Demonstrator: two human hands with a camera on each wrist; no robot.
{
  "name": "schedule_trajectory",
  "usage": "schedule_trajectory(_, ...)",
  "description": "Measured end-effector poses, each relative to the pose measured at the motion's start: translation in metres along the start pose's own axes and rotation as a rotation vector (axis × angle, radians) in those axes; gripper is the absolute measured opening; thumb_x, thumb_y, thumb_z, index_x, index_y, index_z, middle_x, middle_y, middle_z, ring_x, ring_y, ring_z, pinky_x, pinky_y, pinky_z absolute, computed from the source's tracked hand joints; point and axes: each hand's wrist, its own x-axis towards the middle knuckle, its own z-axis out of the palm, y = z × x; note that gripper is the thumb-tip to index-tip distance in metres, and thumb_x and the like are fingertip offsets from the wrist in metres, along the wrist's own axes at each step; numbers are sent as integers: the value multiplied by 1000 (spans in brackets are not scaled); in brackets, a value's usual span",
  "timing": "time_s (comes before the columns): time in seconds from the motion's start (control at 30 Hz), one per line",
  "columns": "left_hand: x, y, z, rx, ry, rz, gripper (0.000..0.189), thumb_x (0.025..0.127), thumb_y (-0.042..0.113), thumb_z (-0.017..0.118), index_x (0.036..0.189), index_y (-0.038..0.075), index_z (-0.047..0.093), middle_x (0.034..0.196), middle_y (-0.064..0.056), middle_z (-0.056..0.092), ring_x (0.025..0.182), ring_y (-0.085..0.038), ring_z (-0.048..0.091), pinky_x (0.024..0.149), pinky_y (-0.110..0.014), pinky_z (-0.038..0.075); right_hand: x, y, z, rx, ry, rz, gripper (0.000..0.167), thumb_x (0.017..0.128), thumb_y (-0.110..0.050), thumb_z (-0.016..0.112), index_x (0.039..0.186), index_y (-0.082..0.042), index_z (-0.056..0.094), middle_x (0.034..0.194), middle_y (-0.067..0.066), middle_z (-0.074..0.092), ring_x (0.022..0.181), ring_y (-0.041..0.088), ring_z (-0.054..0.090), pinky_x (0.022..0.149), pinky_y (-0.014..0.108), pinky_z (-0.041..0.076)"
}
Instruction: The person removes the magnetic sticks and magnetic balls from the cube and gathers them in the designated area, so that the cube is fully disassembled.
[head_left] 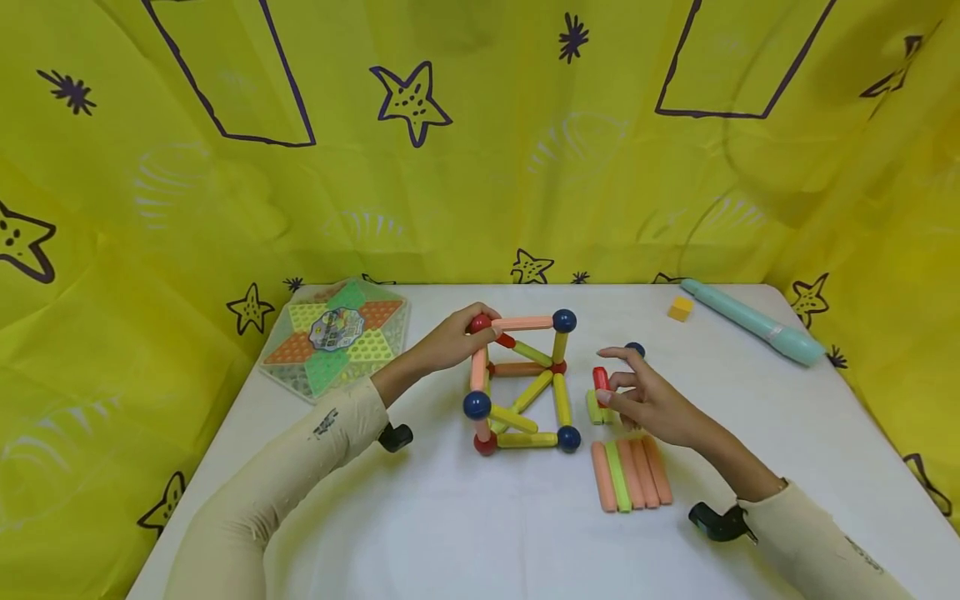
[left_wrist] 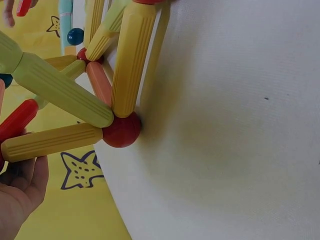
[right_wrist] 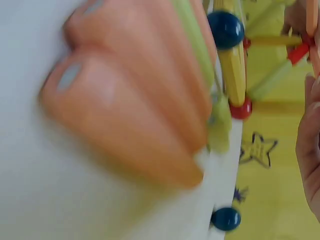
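Note:
A cube-like frame of magnetic rods and balls [head_left: 563, 400] stands on the table, with blue and red balls at its corners. My left hand [head_left: 457, 335] grips the frame's upper left corner, fingers and thumb round a red ball [head_left: 481, 322]. Just beside that thumb, a short red rod joined to a light green one runs diagonally across the frame. My right hand [head_left: 648, 402] pinches a short red rod [head_left: 601, 378] to the right of the frame. Short light green rods [head_left: 594, 408] lie beneath it, partly hidden by the fingers.
Nearer me lies a row of several pink rods [head_left: 602, 477] and one green rod [head_left: 619, 477]. A loose blue ball [head_left: 635, 349] sits behind my right hand. Farther back are a yellow block [head_left: 681, 309] and a teal tube-like object [head_left: 750, 321]. A hexagonal patterned box [head_left: 337, 333] lies at the left.

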Motion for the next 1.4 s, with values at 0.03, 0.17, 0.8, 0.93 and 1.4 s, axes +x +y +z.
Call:
schedule_trajectory(0.03,0,0,0,2,1,2,31,103,26,53,128,9,55,106,-18,59,81,-18,51,66,-26,42,-3,2,-4,1,2,-10,50,102,-8,58,144,-2,33,88,23,55,53,21,49,51,27,45)
schedule_trajectory(0.17,0,-1,0,11,4,7,32,104,28,53,129,9,54,107,-16,59,83,-18,51,68,-26,43,-15,11,-19,5,0,16,48,98,-6,63,140,3,40,88,16,59,53,19,49,51,28,46)
schedule_trajectory(0.8,2,-2,1,2,8,23,29,102,25,53,126,9,57,96,-12,57,76,-15,48,63,-25,39,-10,56,-42,-328,-142,111,55,84,-18,81,130,-2,55,82,-1,57,70,7,53,65,24,45)
schedule_trajectory(0.93,1,-2,0,0,16,23,29,102,24,53,126,9,58,100,-17,59,76,-16,49,64,-26,39,-2,56,-39,-342,-166,146,57,84,-20,81,132,-4,55,84,0,57,77,12,53,69,25,45)
schedule_trajectory(1.4,3,-4,1,-2,7,18,29,103,26,53,126,9,57,98,-13,58,76,-17,49,63,-26,39,1,51,-36,-291,-176,202,69,84,-21,81,141,0,46,96,6,61,69,17,55,66,26,46)
